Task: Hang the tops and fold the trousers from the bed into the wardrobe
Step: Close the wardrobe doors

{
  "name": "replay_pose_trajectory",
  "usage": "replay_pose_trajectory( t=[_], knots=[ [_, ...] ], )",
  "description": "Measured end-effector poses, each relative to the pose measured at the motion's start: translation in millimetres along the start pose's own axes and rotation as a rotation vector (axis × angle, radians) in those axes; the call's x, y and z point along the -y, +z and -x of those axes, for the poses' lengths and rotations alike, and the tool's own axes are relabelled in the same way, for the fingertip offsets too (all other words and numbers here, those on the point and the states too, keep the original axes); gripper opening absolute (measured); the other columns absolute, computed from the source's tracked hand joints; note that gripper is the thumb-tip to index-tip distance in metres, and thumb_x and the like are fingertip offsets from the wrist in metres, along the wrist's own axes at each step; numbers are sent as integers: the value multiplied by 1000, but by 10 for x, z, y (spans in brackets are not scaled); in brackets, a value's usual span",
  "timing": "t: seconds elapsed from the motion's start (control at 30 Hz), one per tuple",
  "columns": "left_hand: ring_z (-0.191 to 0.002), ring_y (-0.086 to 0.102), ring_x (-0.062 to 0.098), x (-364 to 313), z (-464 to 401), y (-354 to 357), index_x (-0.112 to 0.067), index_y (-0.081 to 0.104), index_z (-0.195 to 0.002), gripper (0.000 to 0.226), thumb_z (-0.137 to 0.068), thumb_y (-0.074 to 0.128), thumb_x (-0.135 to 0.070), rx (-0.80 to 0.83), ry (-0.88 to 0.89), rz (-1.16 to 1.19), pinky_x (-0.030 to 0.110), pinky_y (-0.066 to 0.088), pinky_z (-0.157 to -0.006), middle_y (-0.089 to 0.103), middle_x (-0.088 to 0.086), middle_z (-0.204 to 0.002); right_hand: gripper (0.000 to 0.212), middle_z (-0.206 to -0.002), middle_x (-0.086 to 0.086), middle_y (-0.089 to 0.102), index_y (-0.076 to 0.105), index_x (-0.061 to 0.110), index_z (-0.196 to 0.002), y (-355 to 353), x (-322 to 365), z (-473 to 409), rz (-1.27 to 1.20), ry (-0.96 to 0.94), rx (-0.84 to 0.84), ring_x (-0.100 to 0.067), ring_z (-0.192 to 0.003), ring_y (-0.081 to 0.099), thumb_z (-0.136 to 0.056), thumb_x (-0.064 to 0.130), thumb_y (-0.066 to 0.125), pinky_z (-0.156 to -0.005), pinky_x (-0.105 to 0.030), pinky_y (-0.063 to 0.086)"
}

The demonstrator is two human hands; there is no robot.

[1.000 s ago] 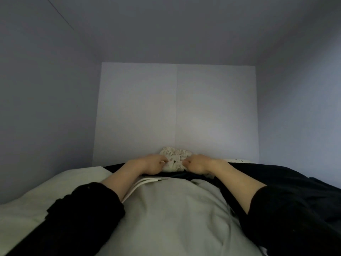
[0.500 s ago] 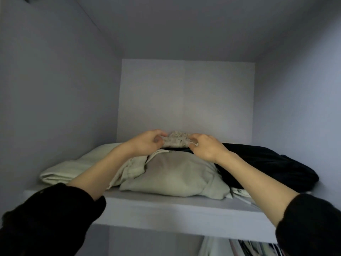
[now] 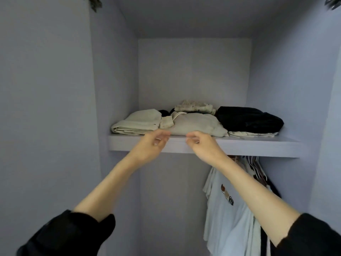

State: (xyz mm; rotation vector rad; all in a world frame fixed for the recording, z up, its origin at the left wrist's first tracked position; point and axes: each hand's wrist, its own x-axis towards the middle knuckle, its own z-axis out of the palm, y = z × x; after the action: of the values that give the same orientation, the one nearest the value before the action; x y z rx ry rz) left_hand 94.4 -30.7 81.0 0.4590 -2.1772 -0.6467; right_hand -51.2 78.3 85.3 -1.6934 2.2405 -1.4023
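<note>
Trousers point(image 3: 195, 124), folded and pale grey-beige with a white drawstring showing at the waistband, lie in the middle of the wardrobe shelf point(image 3: 258, 145), their front fold right at the shelf's edge. Just to their left, touching them, sits a second folded cream garment point(image 3: 138, 122). To their right a folded black garment point(image 3: 247, 120) rests on a thin pale piece of cloth, and behind them, toward the back wall, lies a small crumpled patterned cloth point(image 3: 193, 107).

Both hands are raised in front of the shelf edge, just below the trousers, close together but apart. The left hand point(image 3: 153, 145) has its fingers loosely curled with nothing in them; the right hand point(image 3: 200, 145) is likewise loosely curled and holds nothing. Neither hand plainly touches the clothes. Black sleeves cover both forearms near the elbows.

Under the shelf, at the right, a pale T-shirt point(image 3: 227, 209) hangs among other clothes on white hangers point(image 3: 256, 163); it carries a small dark and orange print on the chest, too small to read. No writing or brand can be read anywhere
</note>
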Motion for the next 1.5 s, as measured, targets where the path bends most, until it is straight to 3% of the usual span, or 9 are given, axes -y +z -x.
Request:
replay_pose_trajectory(
  t=[0.17, 0.37, 0.53, 0.67, 0.8, 0.9, 1.0, 1.3, 1.5],
  knots=[
    [-101, 60, 16, -89, 835, -212, -17, 60, -117, 26, -96, 47, -10, -97, -83, 17, 28, 45, -93, 64, 0, -107, 29, -119, -6, 63, 59, 15, -122, 358, 124, 706, -97, 34, 67, -18, -109, 58, -95, 23, 50, -85, -23, 41],
    [-100, 58, 4, -262, 1769, -508, -18, 61, -116, 29, -94, 46, -7, -208, -158, -71, 10, 41, -83, 62, -11, -101, 29, -117, -14, 62, 56, 6, -122, 840, 480, 1377, -261, 64, 235, -21, -103, 58, -96, 16, 50, -89, -26, 41],
    [-93, 57, 8, -348, 2586, -970, -15, 63, -114, 32, -94, 42, -2, -373, -122, -259, 11, 41, -81, 60, -8, -105, 25, -100, -2, 60, 60, 6, -117, 1234, 1017, 1849, -246, -37, 355, -16, -90, 56, -95, 12, 50, -78, -23, 41],
    [-84, 55, 5, -369, 3017, -1537, -9, 65, -106, 30, -89, 47, 6, -591, 8, -424, 2, 38, -73, 58, -6, -99, 32, -117, -8, 62, 55, 9, -126, 1605, 1427, 2191, -208, -96, 466, -19, -102, 60, -96, 18, 51, -81, -19, 41],
    [-83, 51, 12, -295, 3210, -1945, -8, 55, -119, 32, -89, 51, 2, -820, -45, -484, 18, 45, -74, 52, 1, -104, 38, -127, 3, 57, 50, 20, -131, 1904, 1779, 2326, -213, -183, 469, -8, -106, 56, -94, 29, 53, -90, -19, 42],
    [-103, 51, 20, -77, 3235, -2173, -10, 40, -137, 47, -92, 55, -15, -642, -209, -457, 36, 47, -87, 49, 8, -121, 46, -134, 7, 50, 42, 23, -137, 2035, 2015, 2357, -194, -252, 427, -11, -117, 51, -94, 35, 54, -90, -20, 38],
    [-110, 54, 20, 116, 3249, -2319, -14, 36, -141, 50, -95, 49, -28, -389, -287, -393, 40, 47, -93, 56, 5, -122, 50, -133, 6, 49, 41, 22, -139, 2144, 2180, 2382, -196, -266, 386, -11, -115, 51, -93, 36, 55, -86, -20, 37],
    [-74, 57, -13, -23, 3190, -2167, -31, 49, -124, 39, -91, 58, -11, -322, -31, -224, 1, 43, -71, 57, -25, -87, 45, -123, 6, 55, 51, 20, -130, 2076, 1981, 2504, -376, -157, 308, -11, -96, 61, -88, 24, 64, -82, -15, 46],
    [-95, 61, 2, -166, 2878, -1516, -23, 46, -127, 39, -91, 59, -21, -187, 158, -22, 19, 52, -82, 61, -13, -105, 29, -106, 3, 65, 59, 20, -112, 1555, 1482, 2532, -460, -20, 198, -14, -90, 63, -85, 11, 66, -79, -12, 48]
  ],
)
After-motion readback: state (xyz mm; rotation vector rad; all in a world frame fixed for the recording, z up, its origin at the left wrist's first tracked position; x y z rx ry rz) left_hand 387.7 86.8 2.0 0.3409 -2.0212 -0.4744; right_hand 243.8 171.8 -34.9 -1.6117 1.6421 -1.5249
